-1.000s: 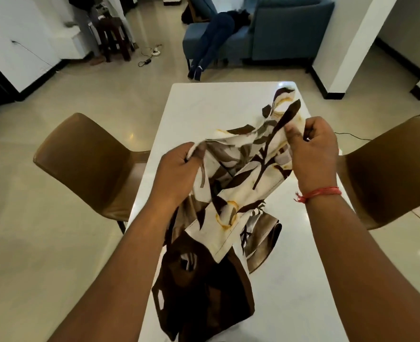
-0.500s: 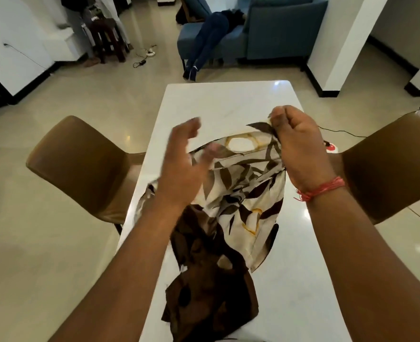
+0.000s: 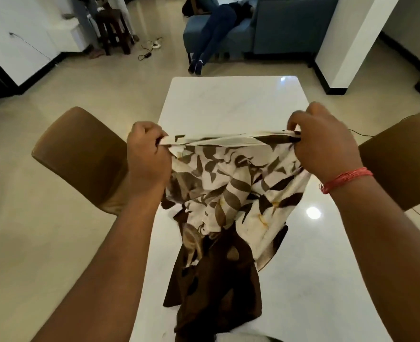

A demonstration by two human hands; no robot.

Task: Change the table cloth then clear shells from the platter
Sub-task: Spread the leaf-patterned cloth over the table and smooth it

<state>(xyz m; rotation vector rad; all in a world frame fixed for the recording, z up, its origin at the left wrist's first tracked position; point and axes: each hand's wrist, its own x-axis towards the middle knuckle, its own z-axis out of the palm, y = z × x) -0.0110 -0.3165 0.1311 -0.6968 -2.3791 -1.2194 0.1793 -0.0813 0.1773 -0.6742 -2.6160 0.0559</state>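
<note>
Cloth (image 3: pixel 231 183) hangs between both fists above the bare white table (image 3: pixel 231 99). Left hand (image 3: pixel 147 156) and right hand (image 3: pixel 325 144) each pinch its top edge, pulled taut and apart, presumably to find the hem for spreading (no platter visible).

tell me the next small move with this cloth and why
Probably draw the hands further apart and lift. The left hand and right hand each pinch the top edge of the patterned cloth, but the rest hangs bunched and crumpled onto the bare white table, so it needs opening before spreading.
</note>
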